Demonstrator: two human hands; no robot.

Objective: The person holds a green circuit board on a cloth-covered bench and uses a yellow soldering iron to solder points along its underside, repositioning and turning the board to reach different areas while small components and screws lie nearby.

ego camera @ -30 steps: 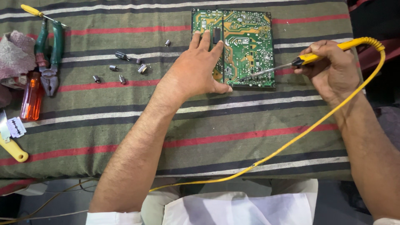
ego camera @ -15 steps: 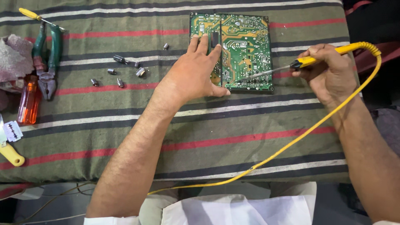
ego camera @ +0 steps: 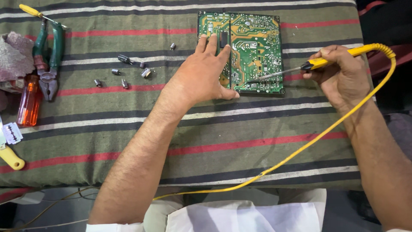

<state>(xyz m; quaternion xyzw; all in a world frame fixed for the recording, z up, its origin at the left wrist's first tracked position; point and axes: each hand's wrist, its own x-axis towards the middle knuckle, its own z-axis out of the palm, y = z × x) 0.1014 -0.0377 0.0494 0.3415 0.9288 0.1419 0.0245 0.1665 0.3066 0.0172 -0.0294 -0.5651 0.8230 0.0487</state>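
Closest to the person, a yellow cord (ego camera: pixel 300 150) loops across the striped cloth (ego camera: pixel 240 129) from the lap up to the right hand (ego camera: pixel 341 79). That hand is wrapped around the yellow handle of a soldering iron (ego camera: pixel 326 62), its thin metal tip reaching left onto the lower part of the green circuit board (ego camera: pixel 257 47). The left hand (ego camera: pixel 204 73) lies flat, fingers spread together over the board's left half, thumb along its near edge, pinning it down rather than gripping.

Compared with a second ago, little has shifted: the palm stays in the same spot on the board and the iron's tip stays at about the same point near the lower edge. To my eye that means the same joint is still being worked, with the board held steady.

Counting outward: one board, one iron, one cord. Left of the board, small metal cylinders (ego camera: pixel 122 71) are scattered; I make out about seven. Further left sit one pair of green-handled pliers (ego camera: pixel 49 56), one orange-handled screwdriver (ego camera: pixel 29 101), one thin yellow-handled screwdriver (ego camera: pixel 36 13) at the far corner, a razor blade (ego camera: pixel 13 133), another yellow handle (ego camera: pixel 10 157) and a pinkish rag (ego camera: pixel 15 56).
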